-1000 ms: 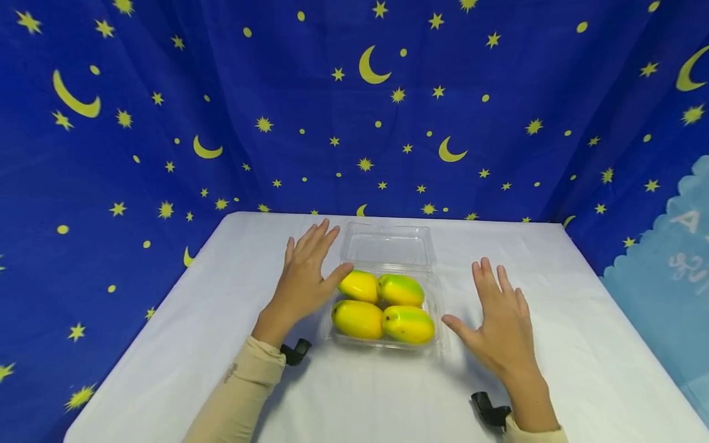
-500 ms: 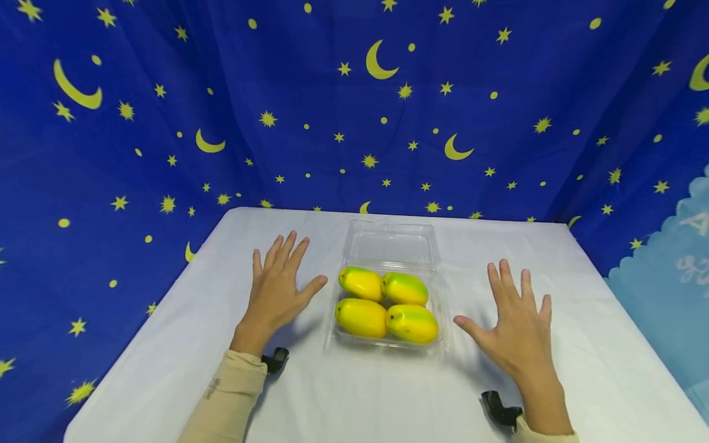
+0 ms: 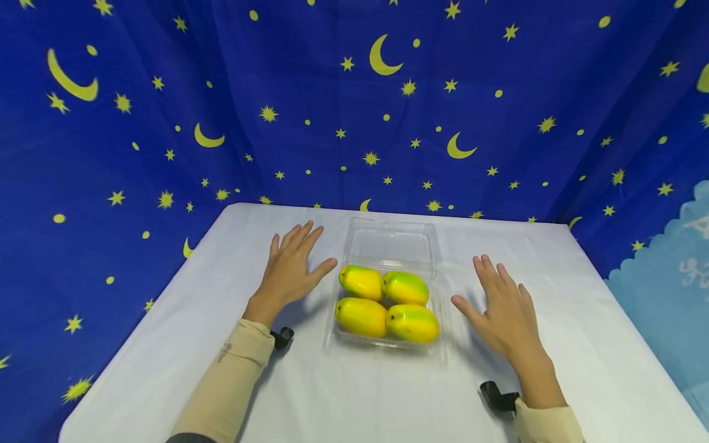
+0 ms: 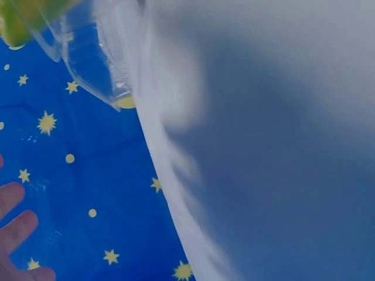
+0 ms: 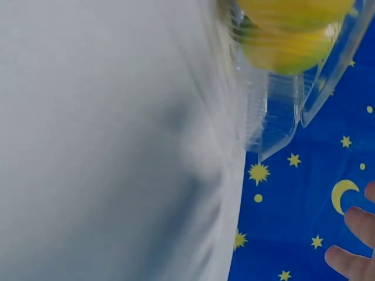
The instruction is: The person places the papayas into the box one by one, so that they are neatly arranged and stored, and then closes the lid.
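Note:
In the head view a clear plastic clamshell box (image 3: 391,243) lies with its lid folded back away from me. Several yellow-green mangoes (image 3: 361,317) sit in its base in two rows. My left hand (image 3: 288,277) hovers to the left of the box, fingers spread, touching nothing. To the right, my right hand (image 3: 503,315) is held over the table with straight fingers and thumb toward the box, apart from it. Fingertips (image 4: 20,228) of the left hand show at the left wrist view's edge. The right wrist view catches a blurred mango (image 5: 287,52) inside the box wall.
A white cloth covers the table (image 3: 365,394). Behind it hangs a blue curtain (image 3: 310,74) with yellow moons and stars. A light blue scalloped panel (image 3: 664,283) is at the right. Black wrist mounts (image 3: 498,399) stick out below the hands.
My left hand first drew left from the box, then came back slightly toward it. My right hand shifted right, then a little back left. The box and mangoes stay put.

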{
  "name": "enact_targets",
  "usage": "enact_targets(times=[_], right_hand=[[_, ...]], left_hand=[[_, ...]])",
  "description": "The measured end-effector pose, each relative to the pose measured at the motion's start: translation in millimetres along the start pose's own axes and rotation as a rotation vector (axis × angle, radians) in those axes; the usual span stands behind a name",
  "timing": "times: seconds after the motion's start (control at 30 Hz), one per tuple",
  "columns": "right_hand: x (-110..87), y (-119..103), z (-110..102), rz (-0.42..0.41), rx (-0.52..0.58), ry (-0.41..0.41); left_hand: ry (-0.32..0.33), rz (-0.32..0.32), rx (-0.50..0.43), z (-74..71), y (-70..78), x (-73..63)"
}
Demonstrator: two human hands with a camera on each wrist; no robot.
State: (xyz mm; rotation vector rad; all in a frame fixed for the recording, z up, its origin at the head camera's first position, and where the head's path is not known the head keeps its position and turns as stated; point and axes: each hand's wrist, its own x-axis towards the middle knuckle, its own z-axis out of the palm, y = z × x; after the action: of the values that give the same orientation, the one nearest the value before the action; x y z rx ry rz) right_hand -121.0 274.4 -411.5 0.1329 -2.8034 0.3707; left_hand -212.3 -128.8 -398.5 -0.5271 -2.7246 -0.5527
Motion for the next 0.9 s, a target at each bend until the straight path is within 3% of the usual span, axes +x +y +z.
enact_targets(times=[0.2,0.4,0.7,0.9], right_hand=[[32.0,4,7,-0.019,0.019,-0.066],[51.1,8,26,-0.054,0.059,-0.106],[61.0,10,41,-0.087,0.145,-0.185],[62.9,10,47,-0.084,0.21,-0.255]], left_hand=[[-0.047,0.015,-0.017,12.7,-8.1,22.3],[-0.147,0.03,-0.079,29.6,-10.0,33.9],[-0.324,0.046,-0.166,40.9,-9.3,37.1],[-0.393,0.064,-0.203,49.0,-9.7,39.7]])
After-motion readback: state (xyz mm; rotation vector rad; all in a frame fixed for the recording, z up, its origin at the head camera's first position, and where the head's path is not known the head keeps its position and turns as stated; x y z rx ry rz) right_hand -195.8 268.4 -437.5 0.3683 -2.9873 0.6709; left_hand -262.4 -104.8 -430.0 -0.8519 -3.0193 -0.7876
